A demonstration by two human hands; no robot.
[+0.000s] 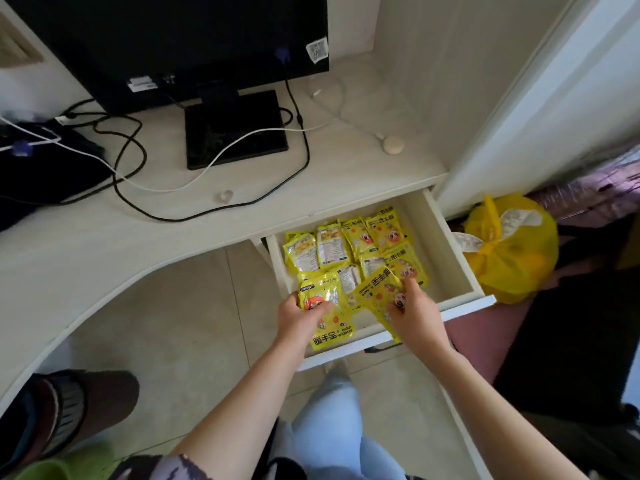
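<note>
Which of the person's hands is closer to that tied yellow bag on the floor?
Right. The right hand grips one packet left of the yellow bag; the left hand grips another packet farther left still.

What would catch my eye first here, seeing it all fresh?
The bright yellow packets filling the open white drawer under the desk's right end stand out first. Over the drawer's front, the left hand grips the left packet and the right hand holds the tilted packet. A knotted yellow bag sits on the floor to the drawer's right, and a black monitor stands on the desk.
</note>
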